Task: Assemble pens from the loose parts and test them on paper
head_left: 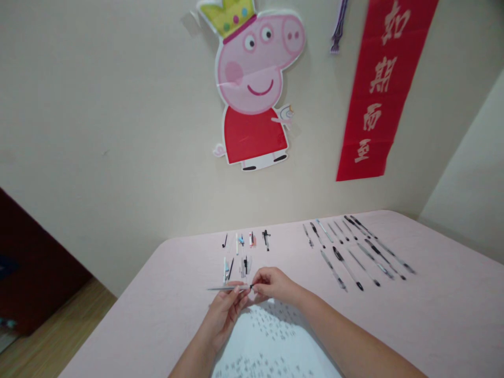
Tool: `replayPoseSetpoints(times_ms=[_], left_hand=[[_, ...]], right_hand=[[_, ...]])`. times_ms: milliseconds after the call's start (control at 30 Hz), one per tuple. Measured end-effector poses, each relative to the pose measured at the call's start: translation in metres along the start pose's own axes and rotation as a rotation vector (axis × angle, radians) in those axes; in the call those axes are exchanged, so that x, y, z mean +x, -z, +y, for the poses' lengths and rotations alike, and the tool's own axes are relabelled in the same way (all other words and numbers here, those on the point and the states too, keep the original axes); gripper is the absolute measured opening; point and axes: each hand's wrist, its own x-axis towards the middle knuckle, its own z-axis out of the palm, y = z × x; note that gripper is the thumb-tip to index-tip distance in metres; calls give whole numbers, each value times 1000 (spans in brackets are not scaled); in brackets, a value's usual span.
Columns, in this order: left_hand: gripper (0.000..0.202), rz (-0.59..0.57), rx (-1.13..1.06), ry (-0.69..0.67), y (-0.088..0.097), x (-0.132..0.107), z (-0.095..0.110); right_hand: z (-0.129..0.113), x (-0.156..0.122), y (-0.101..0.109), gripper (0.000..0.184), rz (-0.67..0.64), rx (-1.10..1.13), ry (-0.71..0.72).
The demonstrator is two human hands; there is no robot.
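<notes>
My left hand is closed round a slim pale pen, which lies nearly level with its thin end pointing left. At the pen's other end, the fingertips of my right hand pinch its small dark end piece. Whether that piece is joined to the barrel or apart from it, I cannot tell. Just beyond my hands lie pen parts in two rows, among them a black pen cap, a dark thin stick and a white tube. Below my wrists is a white sheet with dark marks.
Several pens, one a black-capped pen, lie in two slanted rows on the right of the pink-covered table. The wall behind carries a pig cutout and a red banner. Wooden floor shows at left.
</notes>
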Motion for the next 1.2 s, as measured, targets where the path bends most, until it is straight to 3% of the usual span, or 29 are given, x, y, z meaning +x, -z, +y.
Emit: replayPoseSetpoints(times_ms=[400, 733, 1200], left_hand=[[9, -75, 47, -19, 5, 2, -5], [12, -79, 53, -23, 4, 1, -4], [16, -69, 56, -19, 2, -1, -2]], right_hand=[[-1, -2, -3, 4, 42, -166, 69], [-2, -2, -4, 7, 80, -293, 106], [-11, -8, -7, 16, -27, -314, 94]])
